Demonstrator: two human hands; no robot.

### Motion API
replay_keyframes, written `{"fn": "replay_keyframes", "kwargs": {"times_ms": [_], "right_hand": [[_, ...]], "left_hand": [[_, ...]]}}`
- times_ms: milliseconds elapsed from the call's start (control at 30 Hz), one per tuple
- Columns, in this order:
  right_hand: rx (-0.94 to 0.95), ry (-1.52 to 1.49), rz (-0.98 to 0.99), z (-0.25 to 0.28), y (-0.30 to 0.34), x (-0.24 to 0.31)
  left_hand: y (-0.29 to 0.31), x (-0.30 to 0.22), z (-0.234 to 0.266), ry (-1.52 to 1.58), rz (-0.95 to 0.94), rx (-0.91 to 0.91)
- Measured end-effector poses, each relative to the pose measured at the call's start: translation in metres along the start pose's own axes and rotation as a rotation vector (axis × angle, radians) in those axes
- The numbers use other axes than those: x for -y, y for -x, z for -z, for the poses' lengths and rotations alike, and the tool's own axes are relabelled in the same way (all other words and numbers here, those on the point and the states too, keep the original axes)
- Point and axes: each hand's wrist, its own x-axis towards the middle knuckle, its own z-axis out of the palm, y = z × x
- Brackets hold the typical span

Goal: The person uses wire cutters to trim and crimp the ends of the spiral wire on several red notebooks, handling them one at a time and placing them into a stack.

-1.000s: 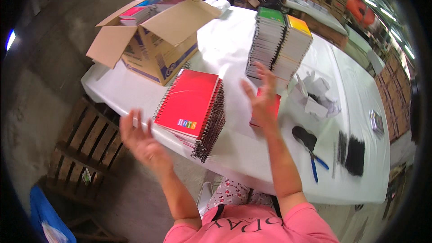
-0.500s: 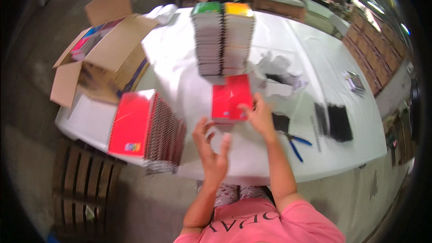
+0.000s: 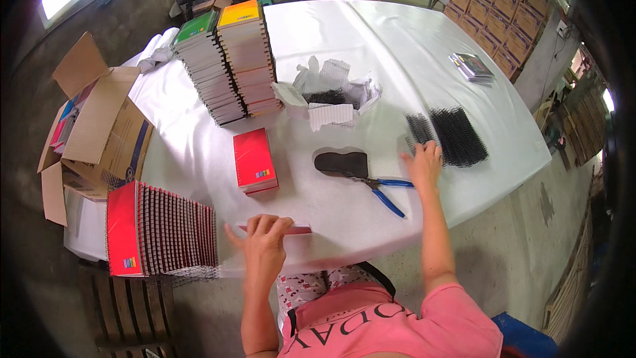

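My left hand (image 3: 264, 244) grips a thin red-covered notebook (image 3: 298, 230), stood on its edge near the table's front. Beyond it lies a small stack of red notebooks (image 3: 254, 159). My right hand (image 3: 424, 164) is over on the right, its fingers closing on the end of a loose black spiral coil (image 3: 410, 144). More black spiral coils (image 3: 458, 137) lie side by side just past that hand. Between my hands rest blue-handled pliers (image 3: 389, 197), their jaw end beside a flat black piece (image 3: 342, 164).
At left, red spiral-bound notebooks (image 3: 124, 229) form a leaning row. Tall stacks of notebooks with green (image 3: 197, 26) and yellow (image 3: 240, 13) covers stand behind. Crumpled white paper (image 3: 331, 114) surrounds more coils. An open cardboard box (image 3: 106, 126) holds notebooks. A small pack (image 3: 472, 66) lies far right.
My right hand has left the red stack and moved right to the coils. My left hand has taken hold of a red notebook near the front edge. The view has turned right.
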Motion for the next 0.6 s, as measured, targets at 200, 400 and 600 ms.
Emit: {"fn": "replay_keyframes", "kwargs": {"times_ms": [200, 400, 600], "right_hand": [[-0.013, -0.159, 0.209, 0.021, 0.008, 0.013], [0.111, -0.796, 0.691, 0.066, 0.051, 0.098], [0.536, -1.086, 0.588, 0.066, 0.082, 0.132]], "left_hand": [[0.001, 0.009, -0.043, -0.016, -0.046, -0.221], [0.005, 0.006, -0.065, -0.082, 0.022, -0.462], [0.007, 0.006, -0.069, -0.062, -0.003, -0.539]]}}
